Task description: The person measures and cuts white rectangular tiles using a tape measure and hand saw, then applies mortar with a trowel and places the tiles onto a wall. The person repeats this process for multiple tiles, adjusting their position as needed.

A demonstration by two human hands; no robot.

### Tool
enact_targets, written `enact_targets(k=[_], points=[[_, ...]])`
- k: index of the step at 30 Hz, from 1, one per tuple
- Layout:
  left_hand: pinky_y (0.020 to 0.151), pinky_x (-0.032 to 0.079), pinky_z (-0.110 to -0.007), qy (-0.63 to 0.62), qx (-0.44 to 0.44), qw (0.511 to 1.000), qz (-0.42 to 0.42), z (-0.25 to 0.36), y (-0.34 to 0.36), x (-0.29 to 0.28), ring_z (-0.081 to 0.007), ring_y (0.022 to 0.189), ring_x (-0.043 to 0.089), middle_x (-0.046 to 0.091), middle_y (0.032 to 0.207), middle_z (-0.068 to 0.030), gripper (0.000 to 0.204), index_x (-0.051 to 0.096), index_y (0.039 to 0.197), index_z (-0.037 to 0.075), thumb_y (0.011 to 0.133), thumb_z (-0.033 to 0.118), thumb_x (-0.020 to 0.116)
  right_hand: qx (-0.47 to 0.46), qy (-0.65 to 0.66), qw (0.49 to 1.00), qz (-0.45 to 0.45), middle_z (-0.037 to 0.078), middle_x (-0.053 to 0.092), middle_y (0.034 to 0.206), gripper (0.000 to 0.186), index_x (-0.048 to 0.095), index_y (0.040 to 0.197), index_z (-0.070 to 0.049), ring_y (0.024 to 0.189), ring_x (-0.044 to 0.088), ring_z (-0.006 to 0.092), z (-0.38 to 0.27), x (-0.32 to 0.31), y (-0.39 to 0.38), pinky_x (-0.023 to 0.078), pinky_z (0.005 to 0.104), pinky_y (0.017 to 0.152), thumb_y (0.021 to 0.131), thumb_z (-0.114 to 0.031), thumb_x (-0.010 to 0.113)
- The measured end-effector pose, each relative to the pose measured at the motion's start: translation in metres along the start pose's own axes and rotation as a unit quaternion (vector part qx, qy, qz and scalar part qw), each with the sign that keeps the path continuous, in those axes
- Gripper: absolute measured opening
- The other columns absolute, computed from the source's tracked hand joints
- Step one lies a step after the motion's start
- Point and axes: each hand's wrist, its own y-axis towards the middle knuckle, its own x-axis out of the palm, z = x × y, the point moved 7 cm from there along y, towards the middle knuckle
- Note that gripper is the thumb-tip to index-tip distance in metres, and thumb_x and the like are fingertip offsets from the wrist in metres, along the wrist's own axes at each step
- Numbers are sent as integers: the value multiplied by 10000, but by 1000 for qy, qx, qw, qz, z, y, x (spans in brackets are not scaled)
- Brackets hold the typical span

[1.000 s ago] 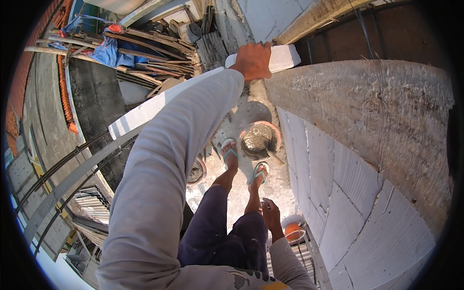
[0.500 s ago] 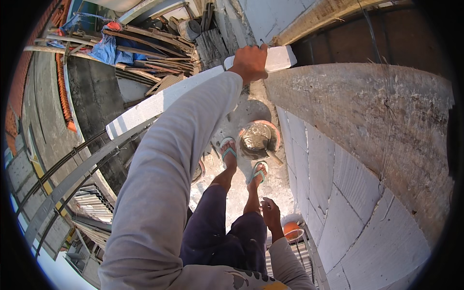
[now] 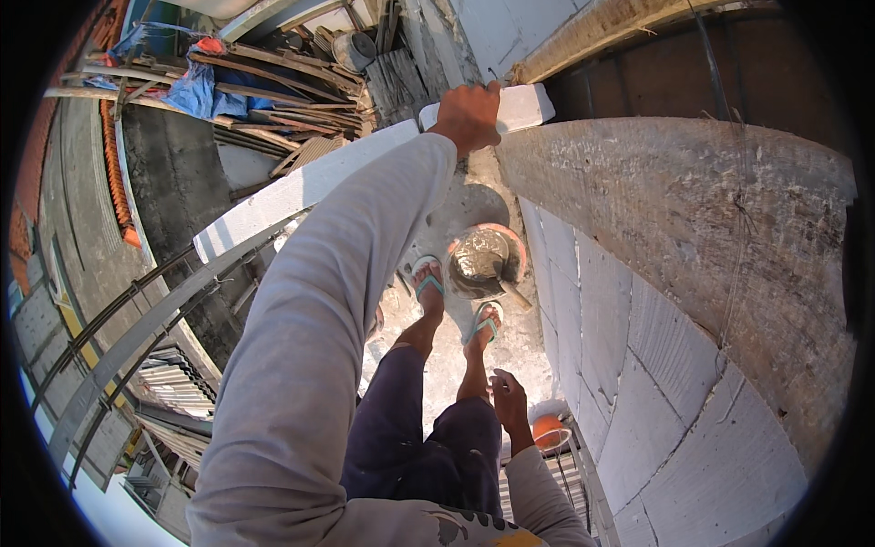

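My left hand (image 3: pixel 467 118) is closed over the end of a white lightweight concrete block (image 3: pixel 524 108) at the top of the wall, its fingers wrapped down over the edge. The block abuts a longer row of white blocks (image 3: pixel 310 178) running to the lower left, along which my sleeved left arm stretches. My right hand (image 3: pixel 509 401) hangs low beside my right leg, fingers loosely bent and somewhat apart, with nothing visible in it. On the floor between the wall and my feet stands a round bucket of wet grey mortar (image 3: pixel 480 253), with a tool handle (image 3: pixel 517 294) sticking out.
A rough concrete beam (image 3: pixel 665 173) and a white block wall (image 3: pixel 620 365) close in on the right. An orange bucket (image 3: pixel 550 432) stands behind my right hand. Bent metal bars (image 3: pixel 137 328) run along the left, beyond which lie stacked timber (image 3: pixel 283 100) and a blue tarp (image 3: pixel 193 91).
The view has shifted slightly. My left hand stays on the block, and my right hand hangs in nearly the same place.
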Motion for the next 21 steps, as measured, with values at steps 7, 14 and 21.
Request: enact_targets(k=[7, 14, 21], points=[[785, 599, -458, 17, 23, 999, 22, -9, 2, 12, -375, 897, 728, 716, 986, -185, 765, 552, 1260, 24, 658, 368, 876, 7, 7, 1000, 4, 175, 740, 1062, 395, 639, 1297, 37, 905, 737, 217, -2, 0, 1, 562, 344, 826, 1013, -229, 571], [809, 597, -420, 23, 26, 999, 13, -5, -3, 4, -346, 937, 733, 733, 1021, -162, 882, 552, 1322, -3, 643, 423, 919, 2, -16, 1000, 5, 171, 745, 1057, 396, 638, 1300, 30, 917, 741, 217, -3, -1, 1, 560, 341, 834, 1014, -234, 570], [842, 591, -437, 0, 16, 999, -28, 4, -12, -28, -358, 964, 732, 729, 1072, -183, 918, 535, 1357, -29, 662, 444, 906, -12, -6, 1000, -4, 180, 740, 1093, 396, 623, 1317, 36, 943, 744, 235, -20, -2, -5, 565, 350, 857, 1023, -219, 548]])
